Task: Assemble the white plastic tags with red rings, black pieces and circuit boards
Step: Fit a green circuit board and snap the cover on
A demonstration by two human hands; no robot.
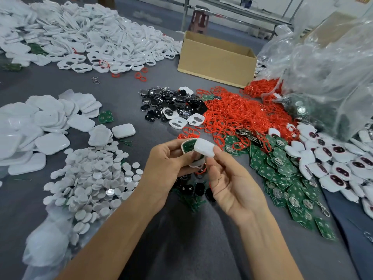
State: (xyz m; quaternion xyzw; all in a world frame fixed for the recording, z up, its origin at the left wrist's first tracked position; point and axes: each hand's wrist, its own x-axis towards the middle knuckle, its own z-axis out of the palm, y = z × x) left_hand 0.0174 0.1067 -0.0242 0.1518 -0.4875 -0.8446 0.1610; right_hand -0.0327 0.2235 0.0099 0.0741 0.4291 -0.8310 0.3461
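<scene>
Just below the middle of the frame, the left hand [167, 160] has its fingers [182, 156] curled round a white plastic tag shell [184, 147] with a green circuit board [189, 145] sitting in it. The open face is tipped up toward the camera, I'd guess so the board stays seated and the rim is easy to see.

The right hand [232, 178] pinches a smooth white plastic cover [203, 148] between thumb and forefinger, with its other fingers loose and holding nothing. The cover overlaps the shell's right edge at a tilt and isn't flush yet, so this looks like the closing step: line up the outline, then press. Something red and white peeks out under the left fingers, and I can't tell if it's held or just lying there.

The rest is laid out for easy reach on the grey bench [121, 87]:
- The heap of thin red rings [242, 116] is right of centre.
- The small pile of glossy black pieces [169, 102] is just above the hands.
- The loose green boards [282, 168] are fanned out at right.
- The stack of plain white covers [46, 128] is at left.
- The white round discs [94, 178] are at lower left.
- The closed tags with dark windows [333, 158] are piled at the right edge, probably the done pile.
</scene>
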